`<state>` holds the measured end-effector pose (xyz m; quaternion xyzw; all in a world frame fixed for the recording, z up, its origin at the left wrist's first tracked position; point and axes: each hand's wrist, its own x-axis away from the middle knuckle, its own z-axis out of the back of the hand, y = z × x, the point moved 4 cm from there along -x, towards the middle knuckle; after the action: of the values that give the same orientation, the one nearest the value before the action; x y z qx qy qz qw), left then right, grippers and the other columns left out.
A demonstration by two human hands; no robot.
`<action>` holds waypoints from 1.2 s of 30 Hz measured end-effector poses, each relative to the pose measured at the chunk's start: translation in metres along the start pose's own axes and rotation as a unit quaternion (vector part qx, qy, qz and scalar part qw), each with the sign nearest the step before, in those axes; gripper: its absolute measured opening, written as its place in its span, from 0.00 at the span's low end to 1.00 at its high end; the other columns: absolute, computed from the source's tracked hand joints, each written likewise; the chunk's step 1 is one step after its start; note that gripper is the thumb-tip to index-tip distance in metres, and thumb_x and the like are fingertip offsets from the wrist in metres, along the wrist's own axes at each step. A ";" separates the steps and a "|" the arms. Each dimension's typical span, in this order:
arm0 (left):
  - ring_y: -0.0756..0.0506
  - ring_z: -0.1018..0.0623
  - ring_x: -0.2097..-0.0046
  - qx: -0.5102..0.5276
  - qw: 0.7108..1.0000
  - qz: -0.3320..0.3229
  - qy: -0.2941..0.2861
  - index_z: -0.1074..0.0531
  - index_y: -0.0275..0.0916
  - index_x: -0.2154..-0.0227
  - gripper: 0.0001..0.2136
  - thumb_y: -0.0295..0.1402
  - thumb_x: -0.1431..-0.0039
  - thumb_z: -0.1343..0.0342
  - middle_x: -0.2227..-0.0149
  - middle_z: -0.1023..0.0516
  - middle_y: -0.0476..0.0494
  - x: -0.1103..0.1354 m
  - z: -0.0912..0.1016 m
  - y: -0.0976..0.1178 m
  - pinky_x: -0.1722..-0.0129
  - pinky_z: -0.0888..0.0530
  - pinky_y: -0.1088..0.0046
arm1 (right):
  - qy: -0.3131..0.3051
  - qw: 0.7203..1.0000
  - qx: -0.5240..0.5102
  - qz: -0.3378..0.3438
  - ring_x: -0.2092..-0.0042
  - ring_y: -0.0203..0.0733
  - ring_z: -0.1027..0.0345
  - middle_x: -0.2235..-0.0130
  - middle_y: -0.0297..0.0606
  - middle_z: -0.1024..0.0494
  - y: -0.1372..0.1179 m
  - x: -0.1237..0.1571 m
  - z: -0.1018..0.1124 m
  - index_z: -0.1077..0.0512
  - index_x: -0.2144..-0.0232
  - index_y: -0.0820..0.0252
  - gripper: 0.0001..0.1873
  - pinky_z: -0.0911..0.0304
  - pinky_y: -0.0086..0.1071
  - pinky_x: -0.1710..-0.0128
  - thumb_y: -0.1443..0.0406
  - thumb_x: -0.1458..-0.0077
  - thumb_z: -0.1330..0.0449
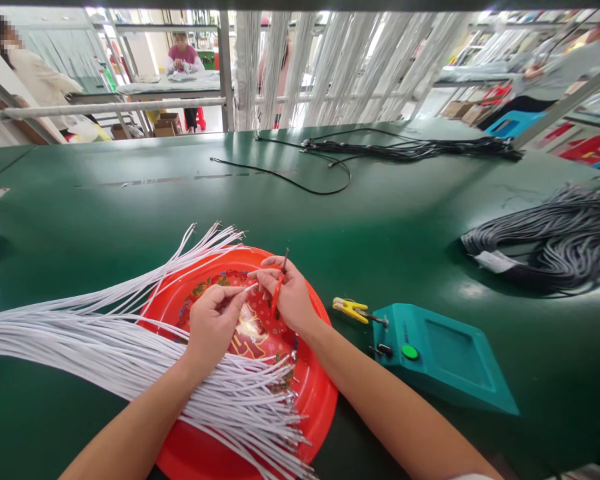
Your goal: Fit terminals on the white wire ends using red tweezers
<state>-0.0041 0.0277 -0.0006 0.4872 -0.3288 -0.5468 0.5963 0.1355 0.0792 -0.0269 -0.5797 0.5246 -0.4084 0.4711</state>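
My left hand (211, 323) is closed, pinching a white cable (251, 287) near its end. My right hand (287, 293) has red-handled scissors (279, 293) tucked in it, their dark metal tip pointing up and away. The thumb and fingers of that hand also meet at the tip of the cable, though the exact contact is too small to make out. Both hands are over a red tray (323, 387) with a printed floral pattern. A thick bundle of white cables (190, 373) lies across the tray under my left wrist, and a smaller bunch (180, 263) rests on its far rim.
Right of the tray is a teal device (445, 357) with a green button and a yellow clip (350, 309). A coil of grey cables (555, 247) lies at far right; black cables (405, 148) lie at the table's back. White strands (325, 67) hang behind. Several people are in the background.
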 end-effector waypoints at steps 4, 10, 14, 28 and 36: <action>0.52 0.30 0.75 0.046 0.998 0.054 -0.003 0.31 0.37 0.70 0.10 0.37 0.51 0.42 0.76 0.28 0.51 -0.001 -0.002 -0.004 0.74 0.32 0.77 | -0.049 0.998 -0.040 0.012 0.79 0.32 0.37 0.69 0.32 0.23 -0.008 0.006 -0.007 0.38 0.63 0.54 0.17 0.41 0.26 0.78 0.60 0.54 0.38; 0.54 0.31 0.75 0.086 0.995 0.050 -0.018 0.36 0.38 0.68 0.09 0.35 0.50 0.43 0.76 0.32 0.53 -0.001 -0.003 -0.007 0.74 0.32 0.79 | -0.121 0.992 -0.007 0.024 0.69 0.37 0.29 0.71 0.34 0.23 -0.008 0.008 -0.012 0.35 0.68 0.57 0.15 0.35 0.32 0.66 0.63 0.58 0.34; 0.54 0.31 0.74 0.130 0.991 0.045 -0.008 0.35 0.37 0.70 0.08 0.34 0.50 0.43 0.76 0.32 0.53 -0.001 -0.002 -0.005 0.73 0.32 0.79 | -0.141 0.988 -0.053 -0.026 0.70 0.39 0.28 0.71 0.33 0.23 -0.003 0.007 -0.014 0.36 0.67 0.57 0.16 0.33 0.33 0.68 0.61 0.58 0.34; 0.52 0.28 0.72 0.111 0.993 0.041 -0.013 0.33 0.37 0.70 0.06 0.33 0.50 0.44 0.74 0.29 0.50 0.001 -0.004 -0.004 0.71 0.30 0.77 | -0.078 0.768 0.498 0.396 0.73 0.40 0.31 0.73 0.37 0.23 -0.021 0.032 -0.016 0.33 0.58 0.58 0.20 0.42 0.28 0.77 0.74 0.55 0.51; 0.53 0.29 0.75 0.109 0.993 0.050 0.022 0.34 0.37 0.69 0.08 0.34 0.51 0.43 0.75 0.31 0.52 -0.001 0.000 -0.004 0.73 0.31 0.79 | -0.110 0.940 0.260 0.193 0.79 0.33 0.39 0.78 0.28 0.32 -0.013 0.025 -0.016 0.39 0.56 0.57 0.15 0.42 0.27 0.76 0.67 0.47 0.49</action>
<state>-0.0060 0.0291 -0.0045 0.5444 -0.3972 -0.4665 0.5729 0.1255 0.0521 -0.0114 -0.3661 0.4465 -0.3654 0.7301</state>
